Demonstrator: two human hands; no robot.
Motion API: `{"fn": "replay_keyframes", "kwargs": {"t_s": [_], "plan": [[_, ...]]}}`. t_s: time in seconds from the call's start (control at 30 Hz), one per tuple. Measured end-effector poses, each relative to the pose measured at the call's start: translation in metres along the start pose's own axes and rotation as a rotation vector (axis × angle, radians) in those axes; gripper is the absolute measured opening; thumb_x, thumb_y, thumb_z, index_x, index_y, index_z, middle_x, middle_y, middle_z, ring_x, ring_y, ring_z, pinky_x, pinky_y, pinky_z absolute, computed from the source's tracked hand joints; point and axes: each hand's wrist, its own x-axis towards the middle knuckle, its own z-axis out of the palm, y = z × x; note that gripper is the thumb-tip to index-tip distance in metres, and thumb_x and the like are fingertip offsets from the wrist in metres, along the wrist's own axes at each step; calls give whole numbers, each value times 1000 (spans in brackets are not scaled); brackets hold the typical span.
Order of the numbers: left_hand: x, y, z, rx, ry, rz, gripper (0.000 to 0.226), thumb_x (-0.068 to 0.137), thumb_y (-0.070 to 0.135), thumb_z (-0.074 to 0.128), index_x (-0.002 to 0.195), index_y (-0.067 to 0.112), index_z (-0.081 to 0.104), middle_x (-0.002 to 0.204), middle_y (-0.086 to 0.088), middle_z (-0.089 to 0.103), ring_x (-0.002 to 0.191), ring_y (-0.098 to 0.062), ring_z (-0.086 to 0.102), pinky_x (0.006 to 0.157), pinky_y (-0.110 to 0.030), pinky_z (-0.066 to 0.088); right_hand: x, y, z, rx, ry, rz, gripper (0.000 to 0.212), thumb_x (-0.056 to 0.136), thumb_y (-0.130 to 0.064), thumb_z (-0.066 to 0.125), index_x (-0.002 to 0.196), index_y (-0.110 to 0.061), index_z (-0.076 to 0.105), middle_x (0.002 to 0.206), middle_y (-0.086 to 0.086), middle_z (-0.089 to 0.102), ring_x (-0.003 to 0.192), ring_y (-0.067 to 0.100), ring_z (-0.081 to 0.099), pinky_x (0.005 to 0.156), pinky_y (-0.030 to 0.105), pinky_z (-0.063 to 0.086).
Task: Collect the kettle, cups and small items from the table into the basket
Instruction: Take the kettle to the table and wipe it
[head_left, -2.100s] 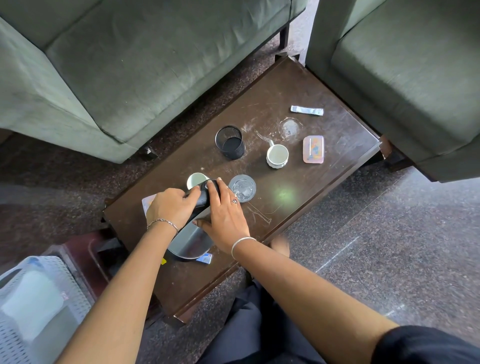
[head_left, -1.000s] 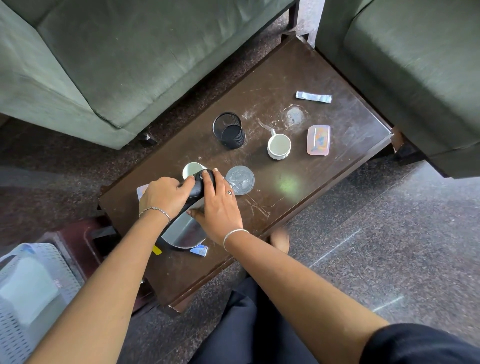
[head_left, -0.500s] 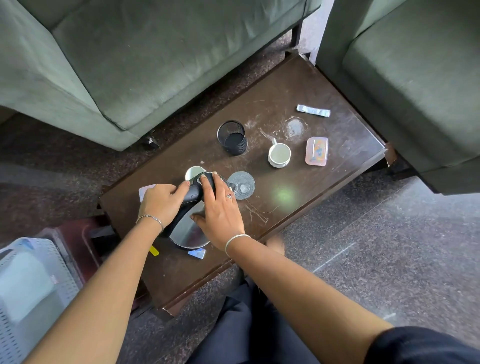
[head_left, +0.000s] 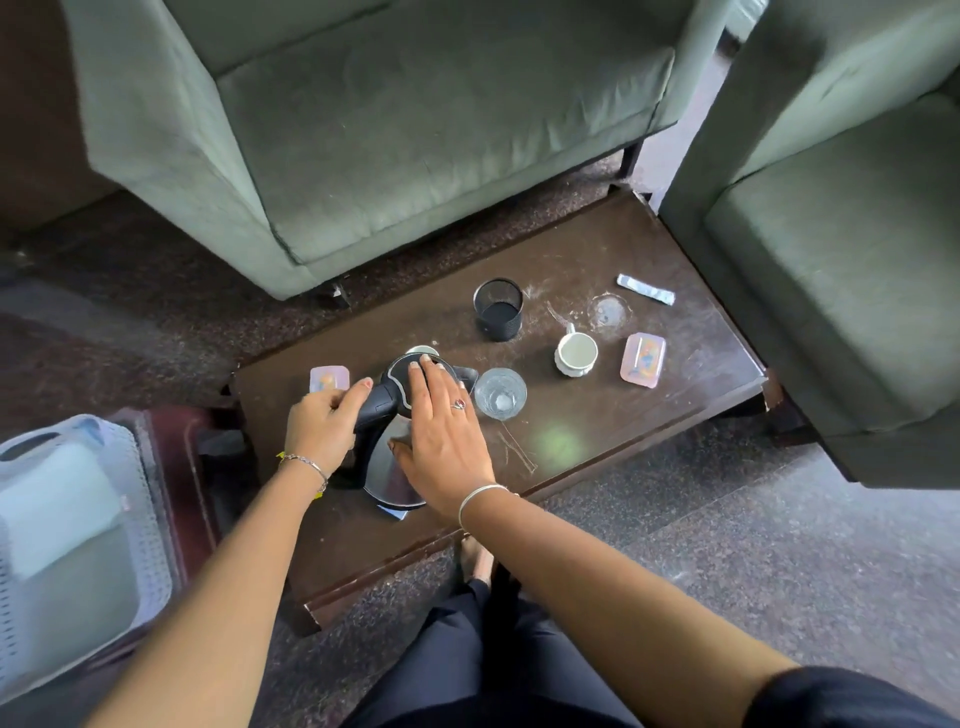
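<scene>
A steel kettle (head_left: 387, 470) with a black lid and handle stands near the front left of the dark table (head_left: 582, 441). My left hand (head_left: 324, 426) grips its black handle. My right hand (head_left: 441, 436) lies over the lid and body with straight fingers. A clear glass (head_left: 500, 393) stands just right of the kettle. A white cup (head_left: 575, 354), a black mesh cup (head_left: 497, 309), two pink packets (head_left: 643, 358) (head_left: 327, 378), a silver sachet (head_left: 645, 289) and a clear lid (head_left: 609, 310) lie on the table. A second cup (head_left: 420, 351) peeks out behind the kettle.
A white perforated basket (head_left: 67, 540) sits on the floor at the lower left beside a dark red stool (head_left: 187, 467). Green sofas (head_left: 415, 119) (head_left: 841, 249) border the table at the back and right. My legs are below the table's front edge.
The kettle has come more upright under both hands. My left hand stays on the handle, my right hand has spread over the lid. The camera has tilted, showing more sofa.
</scene>
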Motion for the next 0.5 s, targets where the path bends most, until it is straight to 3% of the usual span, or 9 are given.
{"fn": "replay_keyframes", "kwargs": {"t_s": [0.13, 0.23, 0.37, 0.5], "plan": [[-15, 1, -19, -100, 39, -28, 57, 70, 66, 51, 50, 13, 54, 35, 4, 39, 42, -22, 43, 48, -28, 36, -6, -16, -11, -20, 34, -83, 80, 90, -30, 51, 153, -4, 9, 162, 12, 10, 150, 27, 7, 123, 39, 3], [-26, -2, -32, -179, 95, -52, 63, 70, 65, 52, 58, 3, 57, 37, 3, 41, 39, -19, 44, 49, -28, 37, -11, -28, -20, -37, 75, -159, 77, 90, -31, 50, 152, -4, 15, 161, 11, 14, 149, 26, 10, 121, 38, 0], [-46, -5, -55, -311, 170, -65, 73, 67, 66, 55, 70, -7, 59, 50, -6, 45, 41, -20, 43, 51, -29, 40, -19, -46, -29, -22, 112, -289, 74, 89, -27, 55, 151, -2, 22, 160, 12, 18, 149, 27, 13, 122, 45, 11], [-67, -14, -85, -446, 237, -74, 55, 71, 61, 60, 52, 9, 60, 42, -2, 43, 38, -19, 41, 42, -23, 32, -25, -68, -27, 22, 192, -443, 72, 90, -27, 58, 149, 0, 26, 158, 16, 24, 148, 27, 13, 121, 43, 13]]}}
